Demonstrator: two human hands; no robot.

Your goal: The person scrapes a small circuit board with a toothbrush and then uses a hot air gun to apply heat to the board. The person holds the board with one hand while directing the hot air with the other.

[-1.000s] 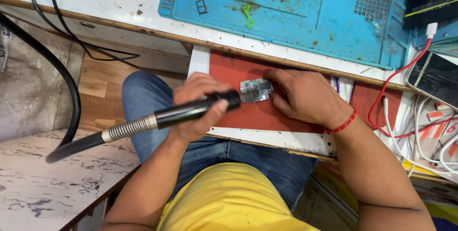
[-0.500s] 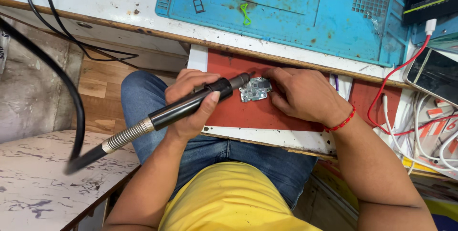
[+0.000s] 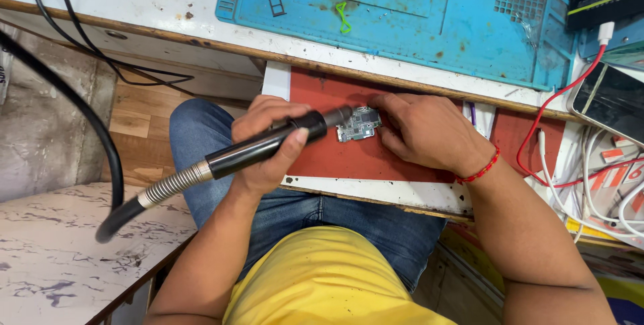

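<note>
Near the centre of the frame, on the red mat [image 3: 402, 164] of a pull-out tray below the desk [image 3: 134, 3], I see the small green circuit board [image 3: 359, 124] lying flat, pinned at its right edge by the fingertips of my right hand [image 3: 426, 130]. My left hand [image 3: 268, 140] is wrapped tight around the black handpiece [image 3: 268, 147] of a hot-air tool, its nozzle aimed at the board's left edge and, as far as I can tell, just short of touching it. A sprung metal collar [image 3: 176, 184] and a thick black hose [image 3: 100, 137] trail off toward the lower left. My worry is heat: the right fingertips sit very close to where the nozzle points, so a small drift of the handpiece could scorch them. The board is light and held on one side only, so I judge it could skid or flip under the air stream, or small parts could be blown off it. The hose hangs heavy and could tug the nozzle off line. Below the tray are my jeans-clad thighs [image 3: 221, 130], so anything hot sliding off the front edge would land there. At the right of the frame a red cable [image 3: 537, 157], white cables [image 3: 590, 184] and a phone [image 3: 614, 100] lie near; at the top a blue work mat [image 3: 402, 10] lies well clear.
</note>
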